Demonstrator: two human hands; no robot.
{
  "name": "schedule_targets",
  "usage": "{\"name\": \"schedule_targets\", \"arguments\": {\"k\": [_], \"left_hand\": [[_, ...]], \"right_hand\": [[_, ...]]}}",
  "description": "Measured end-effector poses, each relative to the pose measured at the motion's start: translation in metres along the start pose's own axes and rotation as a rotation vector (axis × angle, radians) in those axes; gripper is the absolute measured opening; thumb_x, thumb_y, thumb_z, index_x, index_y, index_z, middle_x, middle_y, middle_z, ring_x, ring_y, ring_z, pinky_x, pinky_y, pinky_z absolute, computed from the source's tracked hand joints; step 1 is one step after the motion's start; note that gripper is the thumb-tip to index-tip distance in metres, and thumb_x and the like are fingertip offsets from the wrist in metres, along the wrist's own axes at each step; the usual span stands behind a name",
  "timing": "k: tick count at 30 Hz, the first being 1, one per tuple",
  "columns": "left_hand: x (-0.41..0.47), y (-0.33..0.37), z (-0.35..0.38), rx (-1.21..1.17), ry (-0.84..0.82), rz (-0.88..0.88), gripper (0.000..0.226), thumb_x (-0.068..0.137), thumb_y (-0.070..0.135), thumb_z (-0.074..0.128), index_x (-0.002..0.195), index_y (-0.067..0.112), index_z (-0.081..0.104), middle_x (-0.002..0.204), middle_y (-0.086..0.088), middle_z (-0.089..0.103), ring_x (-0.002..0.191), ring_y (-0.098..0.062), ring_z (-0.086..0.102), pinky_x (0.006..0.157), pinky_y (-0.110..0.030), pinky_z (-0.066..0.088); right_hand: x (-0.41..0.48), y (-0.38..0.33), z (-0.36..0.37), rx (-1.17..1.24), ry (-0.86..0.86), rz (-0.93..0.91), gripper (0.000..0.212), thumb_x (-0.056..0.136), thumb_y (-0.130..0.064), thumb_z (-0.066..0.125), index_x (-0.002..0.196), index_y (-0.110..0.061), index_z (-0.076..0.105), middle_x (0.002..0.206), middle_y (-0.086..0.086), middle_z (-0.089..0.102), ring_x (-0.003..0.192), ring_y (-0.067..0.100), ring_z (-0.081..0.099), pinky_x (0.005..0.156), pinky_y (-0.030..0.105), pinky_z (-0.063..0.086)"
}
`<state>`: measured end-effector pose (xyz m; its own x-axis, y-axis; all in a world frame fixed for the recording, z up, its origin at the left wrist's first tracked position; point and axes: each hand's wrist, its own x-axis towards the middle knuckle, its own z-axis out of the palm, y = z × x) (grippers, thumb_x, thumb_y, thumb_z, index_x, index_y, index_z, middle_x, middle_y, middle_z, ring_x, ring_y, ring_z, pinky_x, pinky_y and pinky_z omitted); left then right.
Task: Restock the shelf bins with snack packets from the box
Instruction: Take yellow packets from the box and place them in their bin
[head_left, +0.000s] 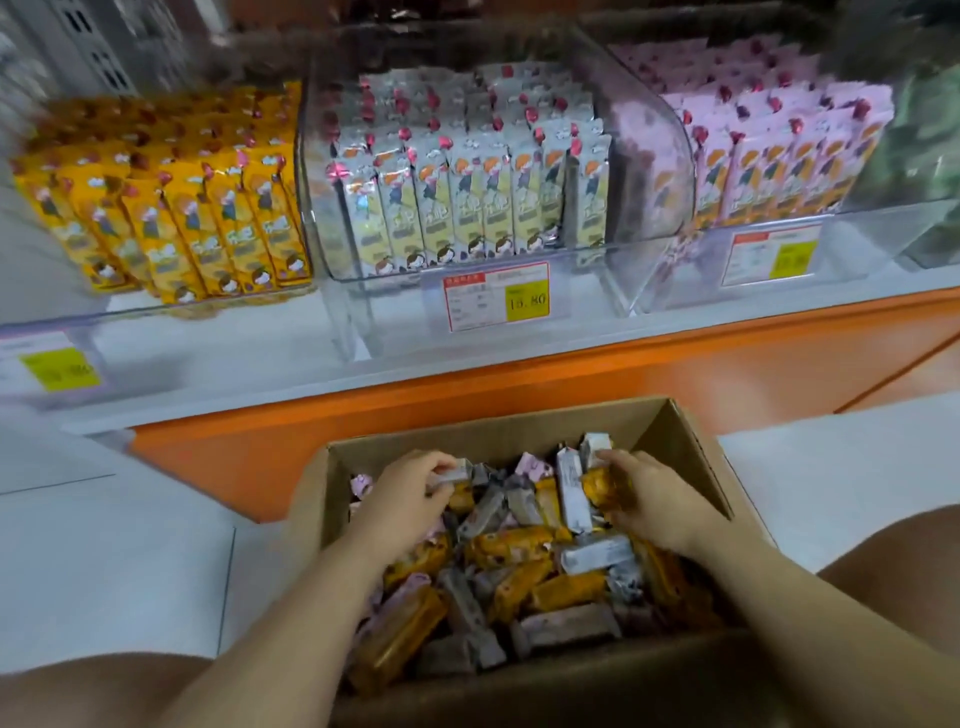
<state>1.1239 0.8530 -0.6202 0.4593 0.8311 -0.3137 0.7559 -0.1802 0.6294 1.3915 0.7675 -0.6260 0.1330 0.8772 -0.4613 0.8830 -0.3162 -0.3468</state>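
Bare knees (78, 691) flank the cardboard box (483, 434), which is heaped with mixed snack packets (519, 540). Inside it, the left hand (408, 491) pinches a silver packet (451, 475), and the right hand (647, 501) curls round an orange packet (602, 488) at the far right. Sort by colour: silver goes to the middle bin (395, 301), orange to the far-left yellow bin (218, 304), each packet stood upright in its row.

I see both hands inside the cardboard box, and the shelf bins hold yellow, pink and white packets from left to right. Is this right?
The order is wrong. In the head view the bins hold yellow packets, white packets, then pink packets from left to right. The left hand and right hand are indeed inside the cardboard box.
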Motion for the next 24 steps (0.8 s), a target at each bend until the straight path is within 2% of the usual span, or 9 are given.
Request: {"name": "schedule_targets", "arguments": {"k": [3,6,9,12,15,17,20,22,24], "left_hand": [[0.006,-0.016,0.013,0.01,-0.139,-0.087,0.034,0.097,0.015,0.053,0.13,0.019,0.053,0.132,0.0,0.054,0.114,-0.013,0.053,0.084,-0.017,0.041],[0.011,-0.022,0.026,0.037,-0.271,-0.128,0.036,0.094,0.017,0.058,0.129,0.021,0.054,0.132,0.001,0.054,0.113,-0.014,0.055,0.088,-0.021,0.045],[0.013,-0.021,0.042,0.051,-0.352,-0.128,0.039,0.092,0.021,0.062,0.13,0.024,0.053,0.132,0.005,0.054,0.115,-0.012,0.053,0.091,-0.023,0.044],[0.015,-0.016,0.056,0.074,-0.355,-0.1,0.045,0.09,0.025,0.065,0.132,0.024,0.05,0.13,0.006,0.053,0.114,-0.01,0.052,0.088,-0.02,0.043],[0.019,-0.015,0.065,0.115,-0.328,-0.071,0.047,0.088,0.031,0.067,0.131,0.024,0.051,0.124,0.005,0.054,0.105,-0.01,0.052,0.088,-0.024,0.045],[0.02,-0.014,0.07,0.175,-0.335,-0.061,0.044,0.086,0.033,0.068,0.127,0.026,0.054,0.121,0.005,0.053,0.102,-0.011,0.052,0.088,-0.028,0.046],[0.02,-0.012,0.075,0.245,-0.35,-0.047,0.037,0.085,0.032,0.069,0.119,0.028,0.056,0.121,0.004,0.051,0.108,-0.015,0.051,0.092,-0.035,0.046],[0.02,-0.012,0.072,0.177,-0.367,-0.075,0.029,0.085,0.031,0.068,0.111,0.028,0.056,0.116,0.005,0.054,0.102,-0.013,0.053,0.089,-0.035,0.048],[0.019,-0.012,0.067,0.082,-0.375,-0.11,0.024,0.086,0.035,0.065,0.106,0.029,0.054,0.11,0.006,0.057,0.095,-0.011,0.056,0.084,-0.035,0.05]], "right_hand": [[0.006,0.01,0.013,-0.069,-0.095,0.028,0.091,0.084,-0.022,0.07,0.151,-0.03,0.009,0.148,0.016,0.032,0.134,0.035,0.035,0.101,0.039,0.042],[0.012,0.016,0.015,-0.126,-0.112,0.025,0.094,0.085,-0.007,0.066,0.151,-0.033,0.004,0.15,0.018,0.029,0.135,0.033,0.035,0.095,0.035,0.044],[0.014,0.021,0.01,-0.048,-0.112,0.016,0.09,0.083,-0.003,0.063,0.151,-0.031,0.012,0.144,0.019,0.038,0.129,0.034,0.041,0.093,0.035,0.045],[0.008,0.017,0.008,0.122,-0.093,-0.035,0.081,0.079,-0.004,0.069,0.146,-0.029,0.03,0.124,0.009,0.056,0.105,0.026,0.059,0.082,0.029,0.048],[0.0,0.009,0.012,0.37,0.01,-0.048,0.074,0.076,-0.009,0.077,0.139,-0.026,0.042,0.11,0.002,0.063,0.087,0.013,0.064,0.071,0.013,0.049],[-0.001,0.006,0.015,0.485,0.09,-0.022,0.069,0.077,-0.011,0.077,0.136,-0.025,0.046,0.106,0.001,0.062,0.09,0.012,0.061,0.067,0.008,0.045],[-0.001,0.004,0.02,0.523,0.168,-0.002,0.065,0.077,-0.014,0.078,0.134,-0.024,0.048,0.105,-0.005,0.056,0.096,0.008,0.054,0.072,0.007,0.04],[0.0,0.002,0.023,0.491,0.178,-0.007,0.066,0.078,-0.014,0.077,0.135,-0.022,0.046,0.105,-0.004,0.055,0.1,0.011,0.052,0.077,0.007,0.04],[0.001,0.002,0.025,0.417,0.162,-0.012,0.072,0.078,-0.017,0.077,0.14,-0.023,0.04,0.103,-0.007,0.05,0.111,0.018,0.047,0.089,0.021,0.039]]}}
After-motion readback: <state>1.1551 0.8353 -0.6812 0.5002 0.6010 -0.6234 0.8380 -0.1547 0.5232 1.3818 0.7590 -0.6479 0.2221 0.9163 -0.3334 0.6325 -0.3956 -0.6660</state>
